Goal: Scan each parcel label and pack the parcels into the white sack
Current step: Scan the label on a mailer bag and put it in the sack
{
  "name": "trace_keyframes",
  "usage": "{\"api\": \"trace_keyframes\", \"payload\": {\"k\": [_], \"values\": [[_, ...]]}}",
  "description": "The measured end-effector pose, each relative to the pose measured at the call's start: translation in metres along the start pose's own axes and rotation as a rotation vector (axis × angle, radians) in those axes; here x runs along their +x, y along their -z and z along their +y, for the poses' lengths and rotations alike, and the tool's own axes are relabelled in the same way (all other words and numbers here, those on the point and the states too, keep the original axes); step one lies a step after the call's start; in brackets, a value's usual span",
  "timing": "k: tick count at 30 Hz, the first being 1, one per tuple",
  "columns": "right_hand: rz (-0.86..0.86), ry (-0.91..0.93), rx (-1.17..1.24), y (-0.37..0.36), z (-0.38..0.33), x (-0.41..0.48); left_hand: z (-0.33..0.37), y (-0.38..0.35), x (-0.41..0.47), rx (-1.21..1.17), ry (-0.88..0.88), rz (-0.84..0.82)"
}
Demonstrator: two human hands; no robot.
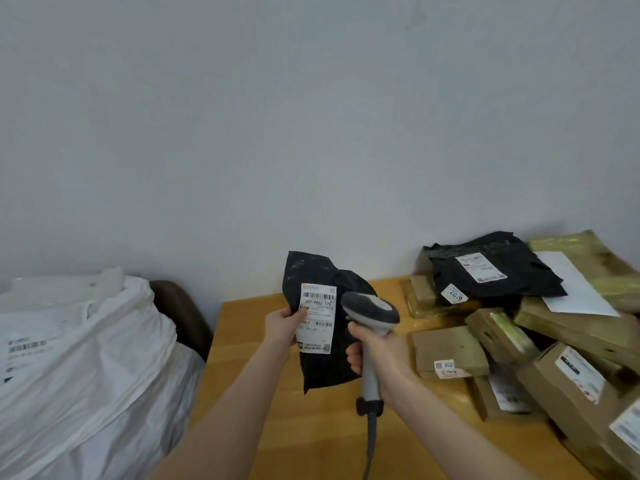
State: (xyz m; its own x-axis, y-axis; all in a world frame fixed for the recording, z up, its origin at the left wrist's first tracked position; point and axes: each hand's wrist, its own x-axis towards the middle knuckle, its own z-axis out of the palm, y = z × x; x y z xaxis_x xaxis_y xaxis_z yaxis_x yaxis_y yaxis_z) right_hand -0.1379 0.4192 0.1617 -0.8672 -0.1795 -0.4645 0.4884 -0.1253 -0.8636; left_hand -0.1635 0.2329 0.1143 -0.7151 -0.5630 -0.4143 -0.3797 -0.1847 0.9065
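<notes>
Black parcel [329, 370], crumpled, white label [317, 317] facing us, pinched by our left hand [282, 325]; our right hand [379, 348] grips the scanner [372, 306]; cardboard boxes [450, 351] beside.

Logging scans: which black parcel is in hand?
The black plastic mailer bag held by the left hand before the grey handheld scanner; the other black bag lies atop the cardboard boxes.

Kinda dim, flat indoor light, soft shadows, whole shot a bit blurry, wide-angle warping at the edges.
</notes>
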Motion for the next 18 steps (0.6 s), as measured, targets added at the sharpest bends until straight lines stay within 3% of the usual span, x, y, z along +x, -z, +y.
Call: {"api": "trace_keyframes", "payload": {"k": [18], "values": [[-0.085, -0.062, -0.072, 0.004, 0.010, -0.029, -0.021, -0.005, -0.005, -0.060, 0.056, 0.070]]}}
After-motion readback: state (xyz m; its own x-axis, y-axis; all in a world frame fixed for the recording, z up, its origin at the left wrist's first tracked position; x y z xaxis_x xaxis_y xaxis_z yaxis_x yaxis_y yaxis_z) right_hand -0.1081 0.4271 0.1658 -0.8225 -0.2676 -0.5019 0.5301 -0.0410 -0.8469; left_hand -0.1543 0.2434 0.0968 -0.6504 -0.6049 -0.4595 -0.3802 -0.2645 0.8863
